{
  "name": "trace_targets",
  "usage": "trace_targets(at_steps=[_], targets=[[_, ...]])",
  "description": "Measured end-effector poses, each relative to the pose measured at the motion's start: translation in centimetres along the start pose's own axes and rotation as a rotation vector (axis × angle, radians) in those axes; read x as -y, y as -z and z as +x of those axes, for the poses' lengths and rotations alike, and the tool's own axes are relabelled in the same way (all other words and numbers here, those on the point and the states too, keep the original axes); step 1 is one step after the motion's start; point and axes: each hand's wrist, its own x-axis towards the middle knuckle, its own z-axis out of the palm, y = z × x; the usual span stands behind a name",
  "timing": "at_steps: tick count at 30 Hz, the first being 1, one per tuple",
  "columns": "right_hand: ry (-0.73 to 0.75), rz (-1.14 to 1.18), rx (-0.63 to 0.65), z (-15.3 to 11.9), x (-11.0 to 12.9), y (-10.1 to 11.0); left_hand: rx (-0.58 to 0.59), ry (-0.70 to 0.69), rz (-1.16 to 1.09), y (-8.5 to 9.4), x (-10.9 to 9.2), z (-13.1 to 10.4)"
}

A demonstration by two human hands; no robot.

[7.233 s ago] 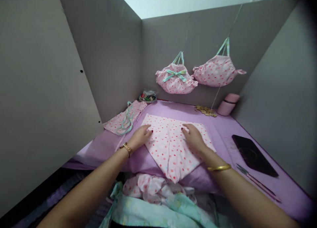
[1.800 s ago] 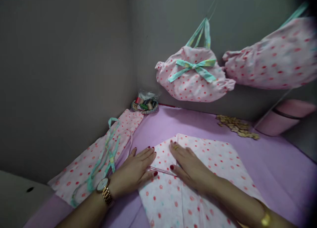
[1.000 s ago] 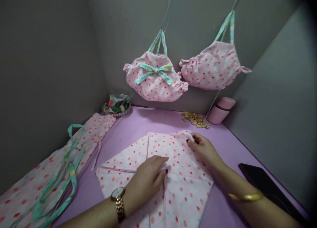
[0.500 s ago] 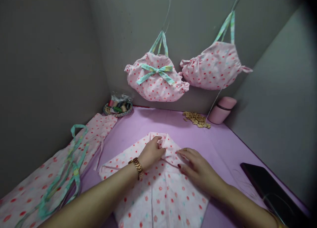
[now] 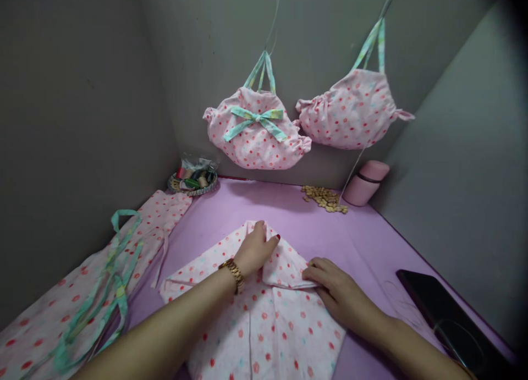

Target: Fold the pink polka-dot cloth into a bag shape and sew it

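Observation:
A pink dotted cloth (image 5: 284, 319) lies in front of me, its far edge folded into a peak with a flap turned down on each side. My left hand (image 5: 254, 249), wearing a gold watch, presses on the cloth near the peak, fingers bent and thumb apart. Its fingertips rest on the fabric and pinch nothing that I can see. At the right flap's outer corner my right hand (image 5: 332, 286) is closed, the flap's edge between its thumb and fingers.
Another dotted cloth with green ribbons (image 5: 117, 281) lies left. Behind are a basket of thread spools (image 5: 193, 182), a heap of small tan pieces (image 5: 324, 198) and a pink flask (image 5: 366, 183). Two dotted bags (image 5: 258, 143) hang on the wall. A black phone (image 5: 447, 314) lies right.
The right flap has been pulled outward and laid flat, its edge now straight. My right hand moved right and down with its corner; my left hand shifted slightly toward the peak.

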Motion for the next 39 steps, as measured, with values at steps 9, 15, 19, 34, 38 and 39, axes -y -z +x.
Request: trace_targets(at_steps=[9,15,19,34,38,39], targets=[[-0.434,0.291,-0.085,-1.0,-2.3,2.5,0.035,-0.052,0.072,0.4,-0.3,-0.2],[-0.414,0.091,0.021,-1.7,-2.8,1.7,0.097,-0.143,0.28,-0.2,-0.3,-3.1],[-0.431,0.108,-0.042,-1.9,-2.8,1.7,0.031,-0.215,0.456,0.4,-1.4,-4.2],[-0.199,0.099,-0.062,-3.9,0.2,2.6,0.209,-0.043,0.168,-1.1,-1.2,-9.3],[-0.155,0.1,-0.052,-3.7,0.3,2.2,0.293,0.006,0.028,-0.7,-1.6,-10.2],[-0.159,0.093,-0.059,-3.6,0.1,2.1,0.315,-0.012,0.039,-0.4,-1.7,-10.3]])
